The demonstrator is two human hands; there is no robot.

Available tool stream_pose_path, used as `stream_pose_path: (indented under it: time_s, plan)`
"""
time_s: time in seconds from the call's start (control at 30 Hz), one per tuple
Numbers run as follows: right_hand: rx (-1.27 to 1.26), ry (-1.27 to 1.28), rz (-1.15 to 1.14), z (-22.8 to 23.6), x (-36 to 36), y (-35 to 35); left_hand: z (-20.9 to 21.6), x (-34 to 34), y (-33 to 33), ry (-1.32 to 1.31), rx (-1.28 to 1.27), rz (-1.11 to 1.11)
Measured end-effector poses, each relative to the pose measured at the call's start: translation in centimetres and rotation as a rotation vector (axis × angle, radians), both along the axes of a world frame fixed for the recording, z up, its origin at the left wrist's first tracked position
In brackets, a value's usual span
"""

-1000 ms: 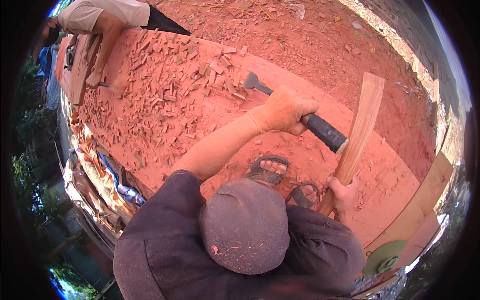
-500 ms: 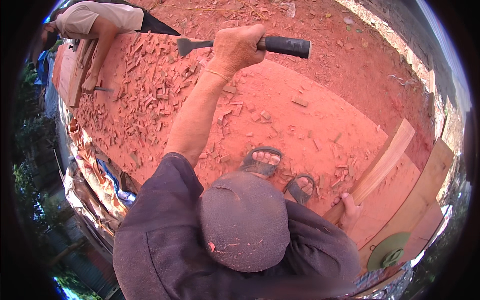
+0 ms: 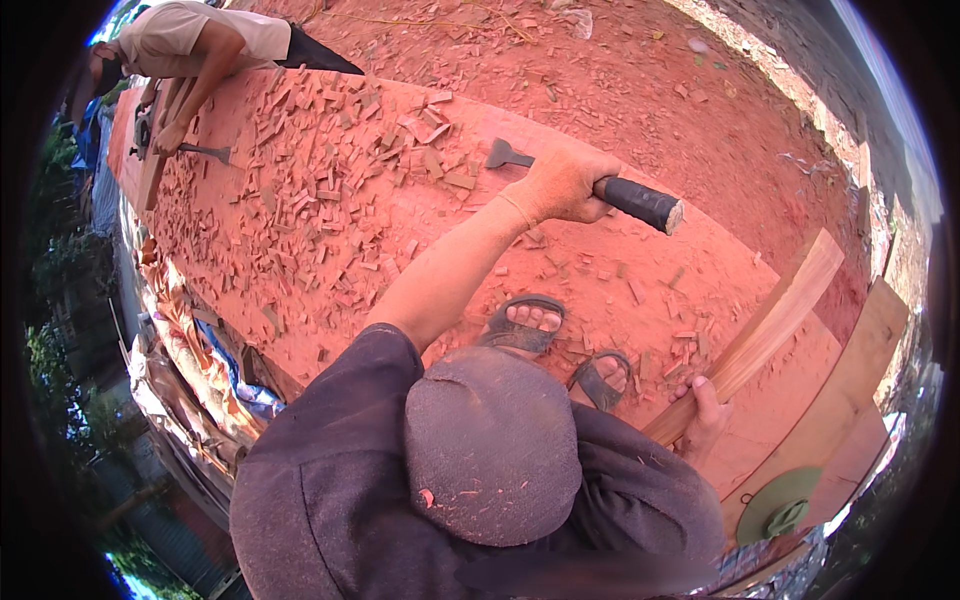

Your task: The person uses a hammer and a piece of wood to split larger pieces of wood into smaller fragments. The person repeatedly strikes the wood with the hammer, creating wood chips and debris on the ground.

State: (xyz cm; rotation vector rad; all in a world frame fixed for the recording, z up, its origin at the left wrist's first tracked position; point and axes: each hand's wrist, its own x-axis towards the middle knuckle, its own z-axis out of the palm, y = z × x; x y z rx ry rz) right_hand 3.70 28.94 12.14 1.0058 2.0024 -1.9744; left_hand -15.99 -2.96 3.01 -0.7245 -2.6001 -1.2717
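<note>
My left hand (image 3: pixel 572 184) is wrapped round a chisel (image 3: pixel 640 203) with a flared metal blade and a thick handle bound in black. It is raised in front of me, the blade pointing left and the handle's butt pointing right. Low on the right, my right hand (image 3: pixel 706 418) grips a long reddish-brown wooden plank (image 3: pixel 772 335) near its close end. The plank slants away to the far right. Part of that hand lies hidden behind the plank. My sandalled feet (image 3: pixel 528 320) are on the dusty red surface between the two hands.
Many wood chips (image 3: pixel 310 170) litter the red surface. At the far left another person (image 3: pixel 205 45) bends over a piece of timber (image 3: pixel 158 170), holding a similar flared blade (image 3: pixel 212 152). A round green object (image 3: pixel 775 508) and boards (image 3: pixel 850 370) lie at the right; crumpled sheeting (image 3: pixel 190 350) at the left.
My left hand has swung right and nearer with the chisel. My right hand and the plank have shifted slightly. The other person's blade has moved up a little.
</note>
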Motion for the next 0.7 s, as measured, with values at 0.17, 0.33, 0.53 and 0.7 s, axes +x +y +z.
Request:
stream_pose_path:
  time_s: [0.17,0.33,0.53,0.7]
  plan:
    - [-0.125,0.036,-0.031,-0.7,-0.2,0.0,-1.9,-0.8,-0.8,0.030,-0.074,-0.001]
    - [-0.009,0.207,-0.059,1.9,-2.1,2.7,-1.8,-1.3,-1.0,-0.025,-0.041,0.033]
    - [-0.132,0.845,-0.278,11.8,-10.9,4.7,-1.6,-1.7,-1.4,-0.027,-0.046,0.091]
    - [-0.055,0.428,-0.144,4.9,-10.0,-5.3,-1.8,-1.2,-1.2,0.002,-0.022,0.085]
